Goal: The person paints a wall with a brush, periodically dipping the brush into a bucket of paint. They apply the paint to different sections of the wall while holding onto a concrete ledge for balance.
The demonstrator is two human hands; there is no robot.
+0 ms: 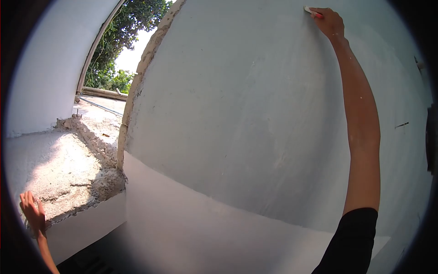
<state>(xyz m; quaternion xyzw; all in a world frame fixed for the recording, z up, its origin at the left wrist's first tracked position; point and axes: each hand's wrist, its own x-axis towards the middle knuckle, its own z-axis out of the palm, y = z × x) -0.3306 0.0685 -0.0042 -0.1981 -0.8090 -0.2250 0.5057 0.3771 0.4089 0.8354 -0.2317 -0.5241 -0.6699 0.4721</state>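
Observation:
My right hand (329, 22) is raised high at the upper right, its fingers closed round a small scraper (313, 12) with a red and white handle. The scraper's tip is at the grey-green wall (219, 109); whether it touches cannot be told. At the lower left my left hand (33, 211) rests on the edge of a rough concrete ledge (68, 169), fingers spread and holding nothing. A pale, whitish band (182, 214) covers the lower part of the wall.
A broken, rough wall edge (132, 100) borders an opening at the left. Beyond it are a tree (137, 20) and sunlit rubble (102, 112). A white wall (45, 68) stands at the far left. Something dark lies below the ledge.

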